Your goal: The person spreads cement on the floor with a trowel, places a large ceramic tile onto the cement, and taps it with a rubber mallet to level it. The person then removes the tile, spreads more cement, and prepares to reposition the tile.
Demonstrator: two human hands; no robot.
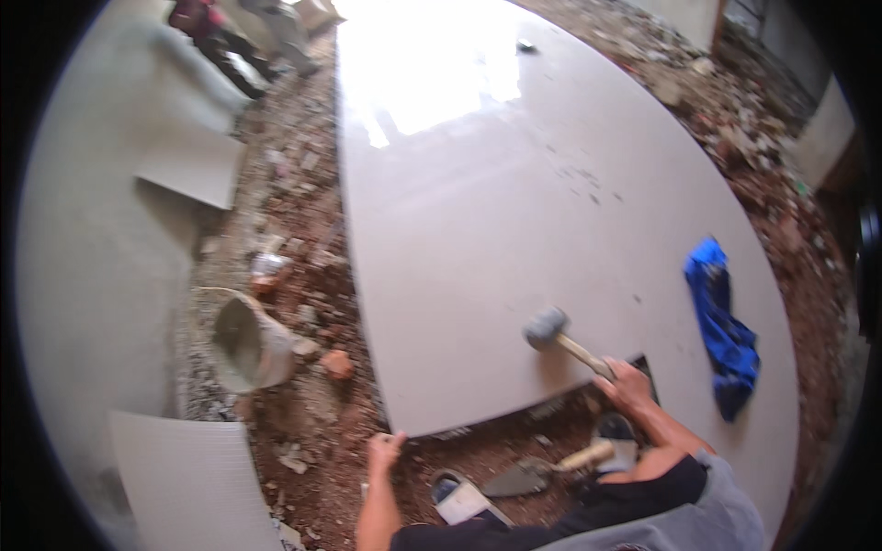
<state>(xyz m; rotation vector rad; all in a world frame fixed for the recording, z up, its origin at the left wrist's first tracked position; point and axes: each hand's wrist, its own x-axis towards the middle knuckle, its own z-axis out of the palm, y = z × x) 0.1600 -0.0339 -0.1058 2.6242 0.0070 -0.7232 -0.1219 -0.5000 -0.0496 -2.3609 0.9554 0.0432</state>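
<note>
My right hand (627,387) is closed around the wooden handle of a rubber mallet (548,328). Its grey head is raised a little over a large pale floor tile (469,367). At the tile's near left corner, my left hand (384,452) has its fingers drawn together on the edge; the fingertips are small and blurred. Between my feet, on the bare soil, lies a trowel (519,478) with a wooden handle. Slip-on shoes (459,497) show on both sides of it.
Left of the tiles, a pale bucket (273,354) lies tipped on rubble, with a brick piece (337,364) beside it. Loose tiles (188,459) lean at the left wall. A blue cloth or bag (721,321) rests on the tiled floor. Another person (220,37) is at the far left.
</note>
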